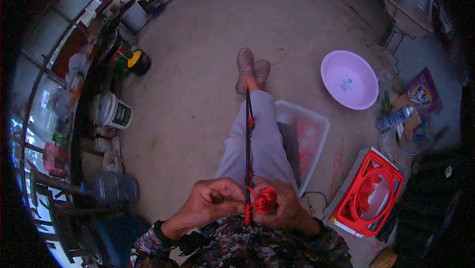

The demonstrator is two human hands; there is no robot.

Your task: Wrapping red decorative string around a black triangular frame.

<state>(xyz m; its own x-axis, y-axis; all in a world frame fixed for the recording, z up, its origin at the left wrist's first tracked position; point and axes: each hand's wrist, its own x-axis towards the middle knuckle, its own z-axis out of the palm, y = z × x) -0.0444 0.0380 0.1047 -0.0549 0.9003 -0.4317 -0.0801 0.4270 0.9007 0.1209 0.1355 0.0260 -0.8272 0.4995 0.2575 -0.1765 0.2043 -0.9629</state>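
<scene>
A thin, dark rod (248, 144) stretches from near my shoes back to my lap, with red cord (247, 215) wound round its near end. My left hand (213, 201) is closed, thumb and fingertips pinched against the rod's left side just above the winding. In my right hand (286, 203) is a small bundle of red cord (265, 200), gripped close to the rod's right side. A strand runs between this bundle and the rod. A small red piece (251, 121) shows further along the rod. Some fingers of both hands are hidden.
Beside my legs on the right lies a translucent plastic tub (316, 144). Further right are a lilac basin (349, 80), a red frame (368, 194) on a box, and a spray can (394, 118). On the left stand a white bucket (118, 111) and a cluttered bench (81, 100).
</scene>
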